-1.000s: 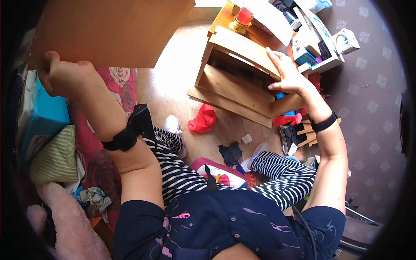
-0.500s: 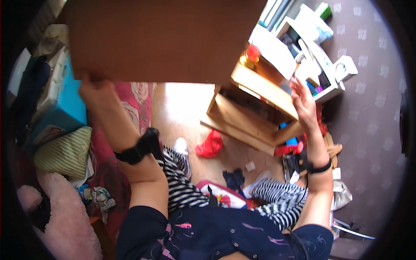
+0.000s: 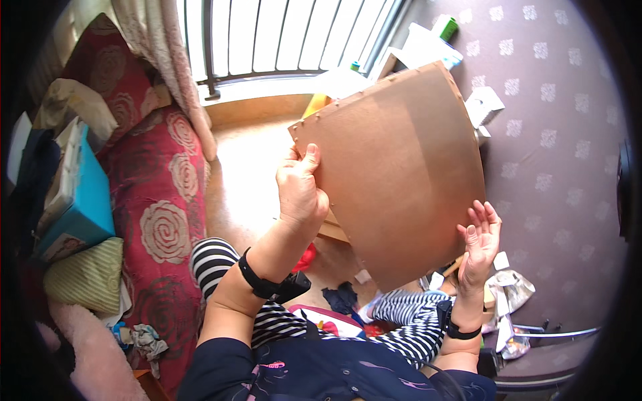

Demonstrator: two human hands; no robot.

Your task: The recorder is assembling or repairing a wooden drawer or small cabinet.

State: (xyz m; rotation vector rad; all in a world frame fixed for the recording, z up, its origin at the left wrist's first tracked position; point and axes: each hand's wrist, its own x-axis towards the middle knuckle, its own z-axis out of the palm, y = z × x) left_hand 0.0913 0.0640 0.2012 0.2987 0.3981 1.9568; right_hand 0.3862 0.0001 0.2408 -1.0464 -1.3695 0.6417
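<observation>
One brown panel (image 3: 401, 174) up in the air, two hands at it, one grip on it!

Clamped at its left edge was the left hand (image 3: 301, 190), thumb flat on the near face, fingers mostly lost behind, and the whole board spread out rightward from that grip, tilted, small studs dotting its upper edge. Across at the far edge, the right hand (image 3: 480, 244) stood loosely open, palm up, fingers slightly curled, right beside the board; whether it touched, I couldn't tell. Just below the left grip a strip of pale wood (image 3: 331, 230) peeked out, and lower again a red bundle (image 3: 306, 258). Well off to the grip's left sat a blue box (image 3: 83, 190) beside a rose-patterned red cover (image 3: 164, 230); above it, a barred window (image 3: 274, 33) blazed.
</observation>
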